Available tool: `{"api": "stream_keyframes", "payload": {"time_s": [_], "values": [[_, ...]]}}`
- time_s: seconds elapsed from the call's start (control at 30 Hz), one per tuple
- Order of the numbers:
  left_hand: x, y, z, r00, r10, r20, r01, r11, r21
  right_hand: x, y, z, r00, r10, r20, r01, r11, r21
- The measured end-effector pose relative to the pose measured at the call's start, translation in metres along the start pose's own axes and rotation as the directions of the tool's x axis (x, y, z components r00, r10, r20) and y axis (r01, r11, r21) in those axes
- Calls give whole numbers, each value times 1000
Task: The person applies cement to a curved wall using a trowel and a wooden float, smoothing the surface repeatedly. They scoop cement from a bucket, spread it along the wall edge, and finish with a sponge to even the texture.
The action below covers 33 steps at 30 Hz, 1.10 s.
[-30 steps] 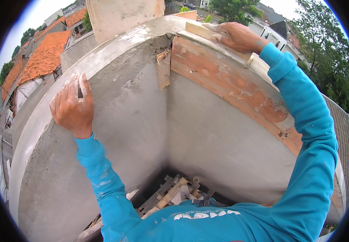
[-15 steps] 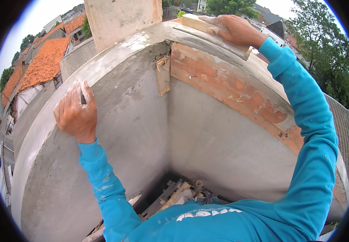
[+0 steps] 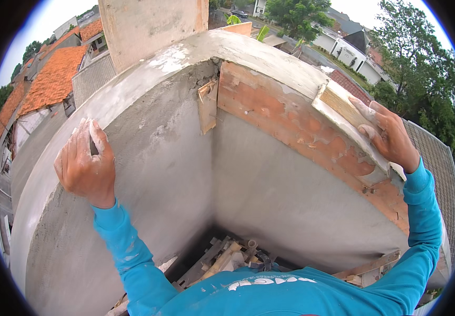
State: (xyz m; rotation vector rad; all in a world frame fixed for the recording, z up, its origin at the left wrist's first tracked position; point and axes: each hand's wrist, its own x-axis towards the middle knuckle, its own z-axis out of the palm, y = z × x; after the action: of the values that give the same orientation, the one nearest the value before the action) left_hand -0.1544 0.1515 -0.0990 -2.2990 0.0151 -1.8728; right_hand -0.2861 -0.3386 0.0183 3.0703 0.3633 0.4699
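- A flat wooden float [image 3: 349, 113] lies along the top of the right-hand wall, its long face pressed down on the wet grey cement there; laid flat like that it can level the cement across the whole width of the wall's top.
- The right hand [image 3: 388, 134] rests on top of the float with the fingers [image 3: 368, 113] spread and pressing down on it, not wrapped around a handle, so the weight goes evenly into the board.
- The left hand [image 3: 86, 163] sits on the rim of the left-hand wall [image 3: 132, 95], fingers curled over the edge and clenched on it, cement smeared on the knuckles; it looks like a brace to steady the body while leaning over. Whether anything is held inside that hand I cannot tell.
- Just below the float an orange-stained board [image 3: 296, 131] is fixed along the inner face of the right wall, its upper edge level with the wall's top, likely as a guide and stop for the cement.
- A short scrap of wood [image 3: 207, 105] stands upright in the inner corner where the two walls meet, touching the end of the board.
- A plain concrete column [image 3: 151, 26] rises behind the corner.
- Down in the gap between the walls lie loose timber offcuts [image 3: 227, 258].
- Well beyond are orange tiled roofs [image 3: 53, 79] and trees [image 3: 422, 79].
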Motion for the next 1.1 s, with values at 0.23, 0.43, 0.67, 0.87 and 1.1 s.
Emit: {"api": "stream_keyframes", "payload": {"time_s": [0.23,0.43,0.67,0.87,1.1], "values": [[-2,-5,0,1000,-8,-8,7,1000,-28,164,-21,67,892,-414,-182,364,896,-255],[-1,3,2,999,35,-12,-35,999,-15,293,-53,101,962,-260,-88,246,959,-141],[-5,-10,2,998,55,-12,-55,998,12,101,8,41,973,-232,17,231,960,-157],[-3,-8,3,1000,-7,19,7,999,39,-206,43,-53,967,240,-83,-254,924,-285],[-4,1,12,998,34,57,-36,999,28,-221,21,-79,789,422,-447,-494,868,-54]]}}
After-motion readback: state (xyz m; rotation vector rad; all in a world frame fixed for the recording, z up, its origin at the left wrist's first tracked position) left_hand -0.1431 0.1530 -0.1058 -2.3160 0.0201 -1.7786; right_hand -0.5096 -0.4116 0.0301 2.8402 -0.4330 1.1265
